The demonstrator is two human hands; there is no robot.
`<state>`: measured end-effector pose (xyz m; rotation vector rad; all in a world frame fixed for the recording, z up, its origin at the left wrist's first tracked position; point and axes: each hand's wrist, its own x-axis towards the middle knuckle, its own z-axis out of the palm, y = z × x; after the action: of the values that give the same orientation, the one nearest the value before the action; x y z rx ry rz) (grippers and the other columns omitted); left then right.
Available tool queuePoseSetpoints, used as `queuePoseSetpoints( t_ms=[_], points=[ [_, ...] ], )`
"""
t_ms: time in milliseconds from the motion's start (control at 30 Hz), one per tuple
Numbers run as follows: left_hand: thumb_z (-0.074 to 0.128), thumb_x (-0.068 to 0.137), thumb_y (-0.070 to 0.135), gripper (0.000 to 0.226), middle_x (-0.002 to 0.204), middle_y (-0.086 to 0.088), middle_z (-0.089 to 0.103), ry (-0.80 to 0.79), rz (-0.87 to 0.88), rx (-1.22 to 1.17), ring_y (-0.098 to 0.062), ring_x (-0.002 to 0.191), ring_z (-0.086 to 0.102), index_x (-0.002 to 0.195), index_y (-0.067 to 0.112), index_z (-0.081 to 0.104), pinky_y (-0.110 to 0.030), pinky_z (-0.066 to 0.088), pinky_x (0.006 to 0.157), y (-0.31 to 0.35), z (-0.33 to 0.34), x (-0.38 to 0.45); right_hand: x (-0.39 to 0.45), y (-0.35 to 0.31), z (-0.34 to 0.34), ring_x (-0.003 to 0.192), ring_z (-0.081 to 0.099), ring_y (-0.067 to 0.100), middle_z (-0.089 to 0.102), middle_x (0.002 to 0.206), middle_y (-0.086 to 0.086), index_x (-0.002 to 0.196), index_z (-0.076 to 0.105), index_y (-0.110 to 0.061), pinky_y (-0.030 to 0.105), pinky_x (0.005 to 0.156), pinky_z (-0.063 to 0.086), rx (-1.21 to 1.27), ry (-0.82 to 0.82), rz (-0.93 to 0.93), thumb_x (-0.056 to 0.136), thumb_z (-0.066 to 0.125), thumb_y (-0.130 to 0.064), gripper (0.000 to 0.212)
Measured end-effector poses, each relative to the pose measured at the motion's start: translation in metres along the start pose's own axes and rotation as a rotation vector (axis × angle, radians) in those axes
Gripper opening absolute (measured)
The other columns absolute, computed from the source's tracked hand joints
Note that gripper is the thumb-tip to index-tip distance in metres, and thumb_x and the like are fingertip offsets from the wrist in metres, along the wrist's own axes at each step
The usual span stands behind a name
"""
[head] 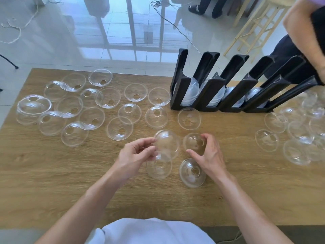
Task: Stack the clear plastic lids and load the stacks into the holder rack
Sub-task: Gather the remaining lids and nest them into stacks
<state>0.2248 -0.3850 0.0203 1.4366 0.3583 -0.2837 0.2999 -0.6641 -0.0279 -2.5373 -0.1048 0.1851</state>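
Clear dome lids with a centre hole lie scattered over the wooden table (52, 182). My left hand (136, 153) pinches one clear lid (168, 144) by its rim, held just above the table. My right hand (208, 155) curls its thumb and fingers around another lid (194, 142). Two more lids lie close by: one (159, 168) under my left hand, another (192, 173) below my right. The black holder rack (211, 95) stands at the back right, with short stacks of lids low in its slots.
Several loose lids (91, 106) cover the left half of the table, with a small stack (33, 107) at the far left. More lids (302, 134) crowd the right edge. Another person's arm (302, 32) reaches in at the top right, behind the rack.
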Motion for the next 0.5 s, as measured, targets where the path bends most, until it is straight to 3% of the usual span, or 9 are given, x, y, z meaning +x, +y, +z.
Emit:
queuePoseSetpoints(
  t_ms=[267, 333, 400, 500],
  points=[
    [0.063, 0.097, 0.011, 0.022, 0.091, -0.005, 0.075, -0.008, -0.197, -0.067, -0.017, 0.087, 0.069, 0.107, 0.024, 0.078, -0.033, 0.058, 0.083, -0.037, -0.015, -0.001, -0.046, -0.006, -0.022, 0.116, 0.046, 0.005, 0.044, 0.126, -0.013, 0.139, 0.037, -0.027, 0.017, 0.095, 0.037, 0.069, 0.007, -0.130, 0.078, 0.077, -0.061, 0.081],
    [0.064, 0.097, 0.013, 0.022, 0.097, -0.005, 0.076, 0.003, -0.197, -0.024, -0.018, 0.088, 0.071, 0.109, 0.025, 0.077, -0.035, 0.059, 0.084, -0.045, -0.016, 0.001, -0.057, -0.006, -0.021, 0.119, 0.047, 0.007, 0.044, 0.130, -0.012, 0.141, 0.037, -0.026, 0.020, 0.098, 0.040, 0.062, -0.018, -0.148, 0.078, 0.077, -0.061, 0.082],
    [0.066, 0.095, 0.018, 0.023, 0.100, -0.001, 0.076, 0.059, -0.170, 0.098, -0.018, 0.089, 0.074, 0.115, 0.025, 0.074, -0.036, 0.060, 0.084, -0.054, -0.017, 0.004, -0.064, -0.007, -0.019, 0.122, 0.047, 0.010, 0.045, 0.132, -0.009, 0.142, 0.039, -0.024, 0.027, 0.102, 0.042, 0.062, -0.025, -0.148, 0.078, 0.078, -0.059, 0.082],
    [0.064, 0.095, 0.035, 0.028, 0.102, 0.012, 0.063, 0.203, -0.001, 0.542, -0.004, 0.090, 0.066, 0.122, 0.030, 0.067, -0.031, 0.058, 0.083, -0.061, -0.021, 0.005, -0.070, -0.006, -0.015, 0.124, 0.046, 0.012, 0.046, 0.134, -0.007, 0.142, 0.041, -0.022, 0.031, 0.106, 0.042, 0.060, -0.022, -0.156, 0.078, 0.079, -0.055, 0.081]
  ],
)
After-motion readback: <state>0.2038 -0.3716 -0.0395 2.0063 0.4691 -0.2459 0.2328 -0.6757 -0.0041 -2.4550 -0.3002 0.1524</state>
